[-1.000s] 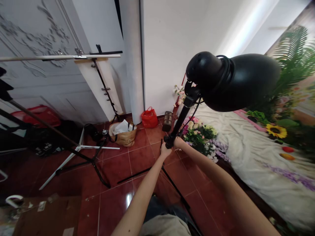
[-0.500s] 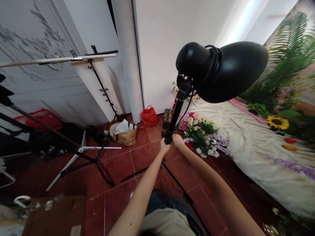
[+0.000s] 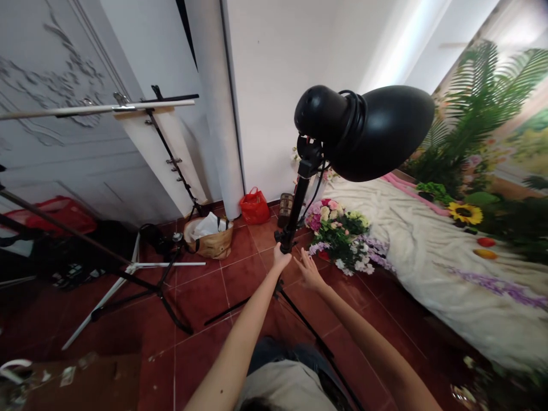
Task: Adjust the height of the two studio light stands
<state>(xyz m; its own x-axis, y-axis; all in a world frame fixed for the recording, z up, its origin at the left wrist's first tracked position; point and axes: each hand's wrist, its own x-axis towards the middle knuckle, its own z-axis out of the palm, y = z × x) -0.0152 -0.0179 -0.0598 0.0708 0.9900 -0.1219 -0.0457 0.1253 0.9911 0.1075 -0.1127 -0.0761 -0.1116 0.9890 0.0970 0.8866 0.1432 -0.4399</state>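
Observation:
A black studio lamp (image 3: 381, 134) with a wide dome head and a coiled cable stands on a black light stand (image 3: 298, 202) directly ahead. My left hand (image 3: 281, 258) is wrapped round the stand's pole, just under a clamp knob. Just right of the pole, my right hand (image 3: 309, 272) is apart from it, with fingers spread and nothing held. The stand's dark legs spread over the red tiled floor below my hands.
Flower bouquets (image 3: 338, 228) lie right of the stand, beside a platform with cream cloth (image 3: 428, 251). To the left are a wicker basket (image 3: 216, 244), a red bag (image 3: 255, 206), another tripod stand (image 3: 160, 288) and a horizontal pole (image 3: 98, 109).
My right hand has let go of the stand's clamp area and opened, moving slightly down. The lamp head appears a little lower and further left. The whole view has shifted slightly.

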